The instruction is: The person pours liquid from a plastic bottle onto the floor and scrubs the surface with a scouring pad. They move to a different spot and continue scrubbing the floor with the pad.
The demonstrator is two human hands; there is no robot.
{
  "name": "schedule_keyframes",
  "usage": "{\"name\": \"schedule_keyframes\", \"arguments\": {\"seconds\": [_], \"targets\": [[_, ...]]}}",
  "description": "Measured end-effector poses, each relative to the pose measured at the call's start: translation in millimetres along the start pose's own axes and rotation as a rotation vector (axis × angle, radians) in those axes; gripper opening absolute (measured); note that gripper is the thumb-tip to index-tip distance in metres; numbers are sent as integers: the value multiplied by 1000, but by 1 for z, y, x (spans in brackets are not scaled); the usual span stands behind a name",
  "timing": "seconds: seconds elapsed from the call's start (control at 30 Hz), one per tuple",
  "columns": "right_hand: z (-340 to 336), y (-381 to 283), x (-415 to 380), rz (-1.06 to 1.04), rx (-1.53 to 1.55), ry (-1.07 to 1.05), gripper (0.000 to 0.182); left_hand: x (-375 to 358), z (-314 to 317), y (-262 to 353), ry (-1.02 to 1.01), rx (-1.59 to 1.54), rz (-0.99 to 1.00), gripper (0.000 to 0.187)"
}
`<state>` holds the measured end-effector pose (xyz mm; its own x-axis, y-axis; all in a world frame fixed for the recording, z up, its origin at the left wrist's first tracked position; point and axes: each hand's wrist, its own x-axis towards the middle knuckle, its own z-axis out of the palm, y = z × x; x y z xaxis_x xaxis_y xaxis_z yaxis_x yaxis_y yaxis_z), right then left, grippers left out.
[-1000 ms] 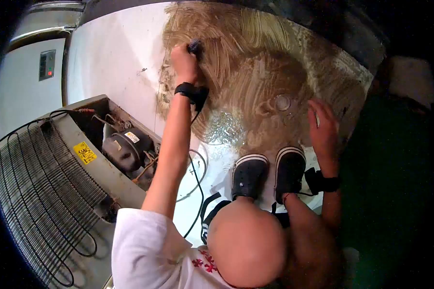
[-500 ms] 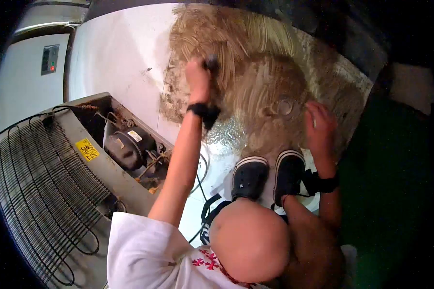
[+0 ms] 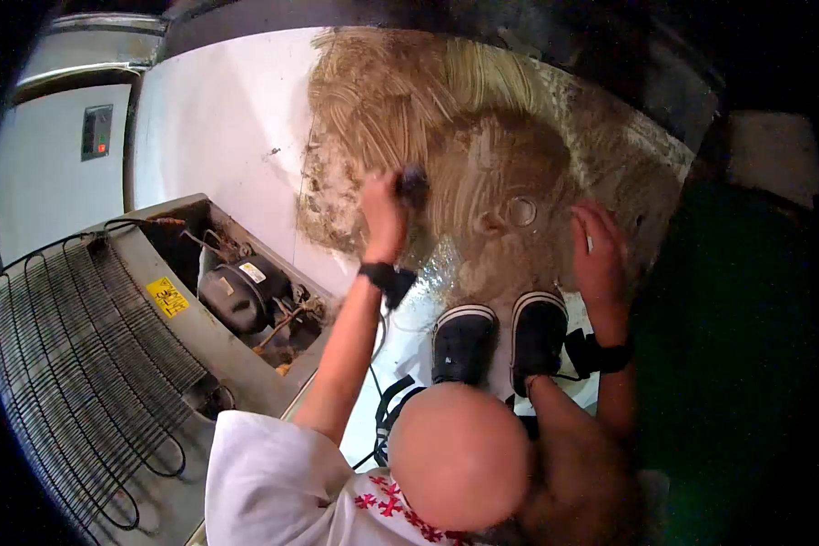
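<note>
My left hand (image 3: pixel 384 217) is closed around a dark, blurred object (image 3: pixel 413 186) that looks like a scrubbing brush. It is over the brown, wet dirt (image 3: pixel 496 155) smeared across the white floor, where curved streaks show. My right hand (image 3: pixel 601 250) holds nothing that I can see; its fingers are stretched and slightly apart, over the right side of the dirt. Left of its fingertips lies a small clear ring (image 3: pixel 521 211), perhaps a lid or the rim of a cup. Both wrists wear black bands.
At the left, a fridge back with a black wire coil (image 3: pixel 82 364) and an exposed compressor (image 3: pixel 237 296) stands close to my left arm. A white appliance with a small panel (image 3: pixel 96 133) is behind it. My black shoes (image 3: pixel 464 341) stand at the dirt's near edge, beside a cable.
My left hand has drawn the dark object back toward my feet across the dirt. My right hand stays nearly in place, and the camera view has shifted slightly.
</note>
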<state>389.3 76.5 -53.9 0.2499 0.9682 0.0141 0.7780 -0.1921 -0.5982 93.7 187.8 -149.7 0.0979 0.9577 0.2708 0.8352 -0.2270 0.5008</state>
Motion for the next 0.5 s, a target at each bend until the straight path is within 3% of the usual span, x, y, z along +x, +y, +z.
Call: {"name": "schedule_keyframes", "arguments": {"seconds": [0.03, 0.1, 0.17, 0.27, 0.33, 0.43, 0.5], "targets": [[-1, 3, 0, 9, 20, -1, 18, -6, -4, 8, -85, 103, -74, 25], [-4, 8, -2, 30, 54, -10, 18, 14, 9, -5, -88, -14, 9, 18], [-12, 0, -5, 52, 11, -12, 18, 52, 26, -20, 5, -80, 29, 13], [-15, 2, -5, 48, -21, -25, 19, 108, 47, -31, -187, -22, 24, 16], [-13, 5, -3, 23, -23, -30, 19, 77, 42, -21, -179, -182, -43, 17], [-7, 6, -2, 45, 10, -16, 19, 9, 17, 0, -37, -98, 125, 17], [-8, 3, 1, 127, 58, -50, 20, 14, 4, -30, -11, -34, -48, 18]]}}
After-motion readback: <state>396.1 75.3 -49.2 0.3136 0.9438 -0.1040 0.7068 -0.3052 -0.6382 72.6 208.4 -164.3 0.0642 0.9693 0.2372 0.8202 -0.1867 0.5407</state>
